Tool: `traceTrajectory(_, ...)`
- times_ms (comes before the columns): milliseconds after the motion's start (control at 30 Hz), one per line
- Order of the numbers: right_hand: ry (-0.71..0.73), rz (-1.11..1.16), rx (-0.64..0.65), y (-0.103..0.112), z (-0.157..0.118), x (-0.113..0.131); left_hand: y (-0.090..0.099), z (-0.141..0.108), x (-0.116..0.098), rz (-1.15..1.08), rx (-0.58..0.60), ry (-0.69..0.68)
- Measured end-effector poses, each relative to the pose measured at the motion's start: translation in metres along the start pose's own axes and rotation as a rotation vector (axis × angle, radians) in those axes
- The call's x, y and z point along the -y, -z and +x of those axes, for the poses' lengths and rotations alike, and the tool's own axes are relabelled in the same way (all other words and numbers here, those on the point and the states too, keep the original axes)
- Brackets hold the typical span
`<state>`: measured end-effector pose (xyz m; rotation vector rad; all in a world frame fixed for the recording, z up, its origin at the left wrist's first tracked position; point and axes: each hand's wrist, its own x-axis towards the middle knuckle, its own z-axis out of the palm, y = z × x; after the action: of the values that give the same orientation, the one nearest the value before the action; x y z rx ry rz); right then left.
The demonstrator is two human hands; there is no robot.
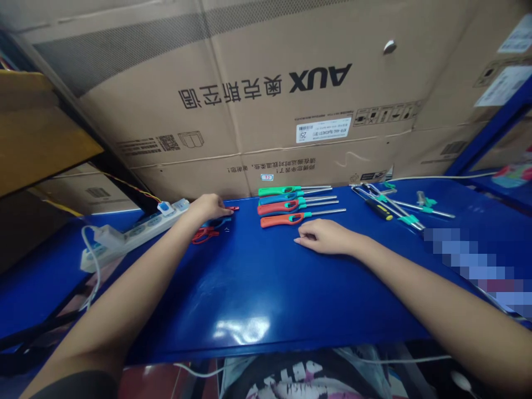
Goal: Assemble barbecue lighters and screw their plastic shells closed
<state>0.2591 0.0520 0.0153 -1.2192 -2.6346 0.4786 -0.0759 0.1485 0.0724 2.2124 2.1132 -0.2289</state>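
Note:
My left hand (210,208) is at the far left part of the blue table, its fingers pinched on a red plastic piece (235,208) whose end sticks out past the fingertips. Below that hand lie a blue plastic piece (220,222) and red plastic pieces (205,235), partly covered by it. My right hand (326,237) rests curled on the table; its palm is hidden and I cannot make out anything in it. Just beyond it are stick lighters in a row: orange (276,220), red (277,207), blue (277,198) and green (274,191), with metal tubes pointing right.
A white power strip (143,228) with plugs stands at the left. Metal lighter tubes (436,211) and a black-and-yellow screwdriver (379,209) lie at the back right. A large cardboard sheet (249,127) rises behind the blue table (233,293).

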Motion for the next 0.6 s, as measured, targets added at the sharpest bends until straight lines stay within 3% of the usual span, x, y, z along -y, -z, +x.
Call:
traceTrajectory(333, 0.019, 0.009, 0.010, 0.000, -0.002, -0.002, -0.008, 0.013, -0.009, 0.075, 0.016, 0.026)
traceTrajectory(600, 0.022, 0.019, 0.013, 0.001, -0.003, -0.001, -0.010, 0.001, -0.016, 0.145, -0.184, -0.002)
